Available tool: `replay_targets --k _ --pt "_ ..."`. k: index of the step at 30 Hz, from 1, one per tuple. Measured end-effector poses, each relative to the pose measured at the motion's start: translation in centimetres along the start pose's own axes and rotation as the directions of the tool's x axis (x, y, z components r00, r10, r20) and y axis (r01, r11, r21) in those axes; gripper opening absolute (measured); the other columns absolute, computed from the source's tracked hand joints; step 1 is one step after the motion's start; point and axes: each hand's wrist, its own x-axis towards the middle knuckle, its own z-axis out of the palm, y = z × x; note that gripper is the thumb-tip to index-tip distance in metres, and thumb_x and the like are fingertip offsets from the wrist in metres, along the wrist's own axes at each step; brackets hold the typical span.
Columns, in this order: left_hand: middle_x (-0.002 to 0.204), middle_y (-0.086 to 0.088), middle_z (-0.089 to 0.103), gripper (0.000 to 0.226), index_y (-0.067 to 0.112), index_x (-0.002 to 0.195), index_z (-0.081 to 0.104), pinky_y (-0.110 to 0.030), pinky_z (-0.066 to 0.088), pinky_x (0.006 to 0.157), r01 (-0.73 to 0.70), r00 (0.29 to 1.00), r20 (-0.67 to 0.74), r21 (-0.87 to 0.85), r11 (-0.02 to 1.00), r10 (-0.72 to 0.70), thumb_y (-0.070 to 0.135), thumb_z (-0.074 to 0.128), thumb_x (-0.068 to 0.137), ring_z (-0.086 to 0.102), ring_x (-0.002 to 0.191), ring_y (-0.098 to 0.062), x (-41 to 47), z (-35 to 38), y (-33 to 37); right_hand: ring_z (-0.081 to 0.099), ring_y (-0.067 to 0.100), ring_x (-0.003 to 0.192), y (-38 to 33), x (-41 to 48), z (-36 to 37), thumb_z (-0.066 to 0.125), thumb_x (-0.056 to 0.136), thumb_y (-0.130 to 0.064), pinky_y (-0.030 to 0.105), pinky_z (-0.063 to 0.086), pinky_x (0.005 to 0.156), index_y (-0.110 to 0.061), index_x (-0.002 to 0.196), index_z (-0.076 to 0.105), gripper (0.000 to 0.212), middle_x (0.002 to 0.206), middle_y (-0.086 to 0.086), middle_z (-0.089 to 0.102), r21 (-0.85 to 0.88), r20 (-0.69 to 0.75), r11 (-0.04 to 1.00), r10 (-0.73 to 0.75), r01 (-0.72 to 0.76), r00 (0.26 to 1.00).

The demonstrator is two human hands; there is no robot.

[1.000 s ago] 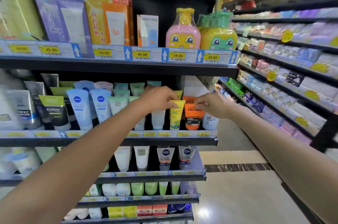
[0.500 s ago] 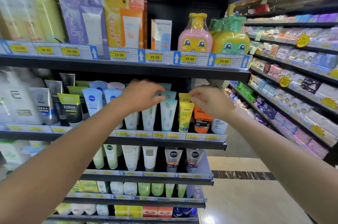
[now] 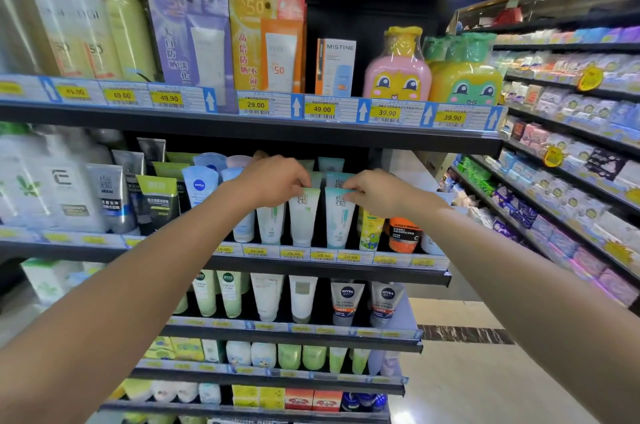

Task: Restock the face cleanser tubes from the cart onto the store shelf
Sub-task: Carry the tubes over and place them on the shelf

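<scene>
Both arms reach to the second shelf [image 3: 346,276] of a black store rack. My left hand [image 3: 273,181] pinches the crimped top of a white-and-green cleanser tube [image 3: 303,222] that stands cap-down in the front row. My right hand [image 3: 374,189] pinches the top of the white-and-teal tube [image 3: 338,224] beside it. More tubes of the same kind stand behind them, partly hidden by my hands. A yellow tube [image 3: 371,231] and an orange tube [image 3: 401,234] stand to the right. No cart is in view.
Blue Nivea tubes [image 3: 200,186] and grey men's tubes [image 3: 110,198] fill the shelf's left part. The shelf above [image 3: 263,127] carries sunscreen packs and cartoon bottles. Lower shelves hold more tubes. A second rack of soaps [image 3: 571,153] runs along the right, with tiled aisle floor [image 3: 467,371] between.
Both hands have moved left along the shelf, from the yellow and orange tubes to the white-green and white-teal tubes, and now pinch their tops. The view has come closer.
</scene>
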Motion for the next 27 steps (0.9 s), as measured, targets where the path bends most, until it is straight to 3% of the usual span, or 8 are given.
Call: replay_targets --k 3,7,11,13,15,18,20,27 --pt "0.114 0.019 0.073 0.019 0.035 0.115 0.076 -0.047 0.037 0.11 -0.008 1.0 0.013 -0.071 0.997 0.009 0.032 0.062 0.101 0.065 0.11 -0.013 -0.1 -0.2 -0.3 0.047 0.018 0.063 0.0 -0.1 -0.1 0.052 0.104 -0.031 0.036 0.038 0.063 -0.009 0.081 0.063 0.034 0.071 0.01 0.055 0.002 0.025 1.0 -0.003 0.003 1.0" --pt "0.115 0.02 0.073 0.018 0.036 0.114 0.076 -0.046 0.042 0.108 -0.012 1.0 0.024 -0.099 0.995 0.014 0.033 0.065 0.1 0.065 0.109 -0.009 -0.2 -0.4 -0.3 0.048 0.02 0.065 -0.1 -0.2 -0.2 0.051 0.104 -0.032 0.036 0.039 0.064 -0.006 0.087 0.064 0.034 0.077 0.014 0.059 0.012 0.04 1.0 -0.005 0.005 0.999" --pt "0.114 0.018 0.074 0.02 0.035 0.116 0.076 -0.04 0.049 0.099 -0.008 1.0 0.029 -0.083 0.996 0.01 0.032 0.062 0.101 0.066 0.107 -0.009 -0.5 -0.4 -0.3 0.051 0.017 0.069 0.1 0.1 0.0 0.054 0.103 -0.034 0.035 0.04 0.066 -0.016 0.08 0.059 0.03 0.071 -0.004 0.055 0.032 0.042 0.999 0.012 -0.014 0.999" --pt "0.113 0.016 0.075 0.021 0.035 0.117 0.075 -0.04 0.052 0.094 -0.013 0.999 0.032 -0.065 0.998 0.015 0.031 0.06 0.102 0.067 0.105 -0.012 -0.6 -0.3 -0.1 0.053 0.015 0.076 0.2 0.1 0.2 0.056 0.102 -0.037 0.034 0.041 0.069 -0.025 0.087 0.058 0.019 0.075 -0.013 0.053 0.038 0.048 0.999 0.015 -0.017 0.999" --pt "0.116 0.014 0.074 0.023 0.035 0.12 0.074 -0.042 0.054 0.094 -0.012 0.999 0.03 -0.068 0.998 0.014 0.031 0.059 0.103 0.067 0.106 -0.014 -0.9 -0.3 0.1 0.058 0.018 0.085 0.4 0.2 0.3 0.056 0.101 -0.04 0.033 0.043 0.072 -0.024 0.104 0.066 0.019 0.088 -0.012 0.062 0.05 0.056 0.999 0.001 -0.004 0.998" --pt "0.128 0.01 0.07 0.028 0.033 0.128 0.07 -0.041 0.052 0.096 0.004 1.0 -0.007 -0.067 0.998 -0.005 0.034 0.056 0.103 0.063 0.115 -0.016 -1.6 -0.5 -0.2 0.061 0.022 0.111 0.4 0.4 0.4 0.057 0.1 -0.045 0.033 0.049 0.087 -0.02 0.136 0.061 0.044 0.128 0.001 0.066 0.049 0.047 0.999 0.008 -0.01 0.999" --pt "0.132 0.006 0.067 0.031 0.034 0.132 0.065 -0.044 0.049 0.099 0.014 0.998 -0.061 -0.025 1.0 -0.015 0.039 0.054 0.103 0.058 0.122 -0.02 -2.4 -0.6 -0.8 0.059 0.022 0.123 0.1 0.4 0.4 0.058 0.098 -0.047 0.039 0.051 0.1 -0.023 0.141 0.057 0.049 0.14 0.001 0.061 0.072 -0.002 0.997 0.006 -0.006 1.0" --pt "0.152 0.003 0.051 0.054 0.035 0.15 0.046 -0.049 0.033 0.111 0.067 0.988 -0.15 0.155 0.986 -0.044 0.053 0.055 0.1 0.043 0.138 -0.027 -5.5 -0.7 -4.7 0.057 0.023 0.118 -3.7 0.7 0.7 0.059 0.096 -0.047 0.049 0.046 0.102 -0.029 0.13 0.061 0.039 0.131 -0.004 0.062 0.002 -0.282 0.996 -0.082 0.085 0.956"
